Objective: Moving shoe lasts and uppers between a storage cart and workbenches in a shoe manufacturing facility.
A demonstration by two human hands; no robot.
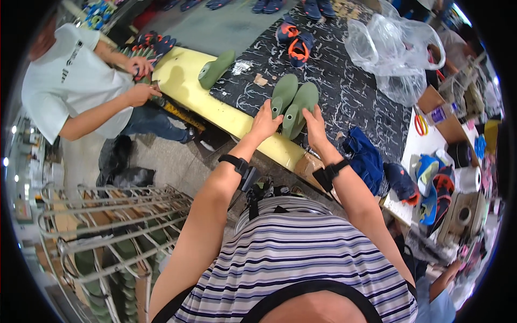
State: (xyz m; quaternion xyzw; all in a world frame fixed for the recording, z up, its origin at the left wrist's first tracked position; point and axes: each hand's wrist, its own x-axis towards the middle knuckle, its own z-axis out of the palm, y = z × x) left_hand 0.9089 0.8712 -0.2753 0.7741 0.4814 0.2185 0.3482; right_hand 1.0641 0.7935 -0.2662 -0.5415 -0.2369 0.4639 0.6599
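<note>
Green lasts (304, 103) | paired | between left fingers (265, 111) and right fingers (309, 117)

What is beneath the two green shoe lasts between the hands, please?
Around the green shoe lasts, a black, white-marked sheet and the table's yellow edge show. What lies directly beneath is covered, so contact cannot be confirmed.

A shoe workshop, shown by green lasts (287, 89) and shoes (306, 43) on the workbench (222, 110).
</note>
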